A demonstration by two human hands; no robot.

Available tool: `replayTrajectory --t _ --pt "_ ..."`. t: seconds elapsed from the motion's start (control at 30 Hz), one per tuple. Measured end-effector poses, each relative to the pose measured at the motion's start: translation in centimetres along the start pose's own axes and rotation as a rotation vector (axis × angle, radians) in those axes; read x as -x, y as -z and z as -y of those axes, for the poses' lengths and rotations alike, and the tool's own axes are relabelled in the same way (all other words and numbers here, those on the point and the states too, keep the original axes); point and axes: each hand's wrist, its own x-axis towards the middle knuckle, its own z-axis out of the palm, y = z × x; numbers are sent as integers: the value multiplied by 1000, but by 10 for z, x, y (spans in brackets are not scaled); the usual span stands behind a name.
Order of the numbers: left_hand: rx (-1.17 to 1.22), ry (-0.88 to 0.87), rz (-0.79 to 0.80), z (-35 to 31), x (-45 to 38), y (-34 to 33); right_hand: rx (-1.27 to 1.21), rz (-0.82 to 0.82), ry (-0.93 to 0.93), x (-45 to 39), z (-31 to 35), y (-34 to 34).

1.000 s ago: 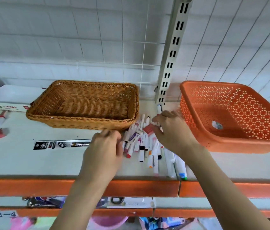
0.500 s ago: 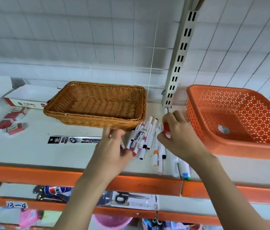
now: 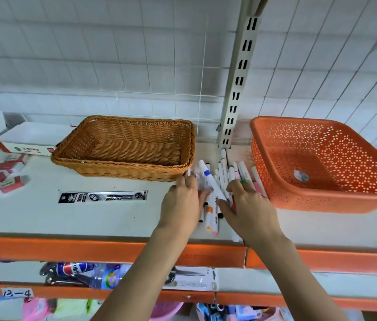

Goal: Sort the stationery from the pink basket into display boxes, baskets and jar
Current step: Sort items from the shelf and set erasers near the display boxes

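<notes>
Markers point(image 3: 215, 195), white-barrelled with coloured caps and bands, lie in a loose heap on the white shelf point(image 3: 90, 218) directly between and under the two hands. The left hand point(image 3: 181, 205) rests at the heap's left edge with its fingers extended forward and lightly bent, their tips against several markers; whether it grips any of them I cannot tell, since that spot is blurred. The right hand point(image 3: 248, 209) lies flat over the heap's right side, fingers spread and straight, pressing on the markers beneath it. One marker with a blue band point(image 3: 207, 173) sticks up at a tilt just ahead of the left fingertips. Other markers poke out towards the person from between the wrists, one with an orange tip and one with a pink tip.

Ahead and to the left of the left hand sits a wicker basket point(image 3: 125, 147), its near right corner just beside the fingertips. To the right of the right hand stands an orange perforated basket point(image 3: 321, 163), its near left wall just beside the markers. Farther left of the left hand a black packaged pen refill point(image 3: 103, 196) lies flat on the shelf, and beyond it small red and white boxes point(image 3: 4, 174) are scattered. Ahead of the hands, a slotted metal upright point(image 3: 236, 89) rises between the two baskets.
</notes>
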Motion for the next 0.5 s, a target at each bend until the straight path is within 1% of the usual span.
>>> replayTrajectory --t 0.1,0.23,0.37,0.43,0.5 --pt "-39 9 18 -7 -4 -5 -25 -14 7 1 0 0" --pt "-25 24 11 -9 -10 -1 -53 -31 11 2 -2 0" --pt "42 -31 -98 11 1 6 -117 -71 16 -1 4 7" --pt "151 -25 -143 30 14 12 -134 -85 58 -5 14 8" --pt "208 13 -179 54 26 19 -143 -77 108 -9 31 7"
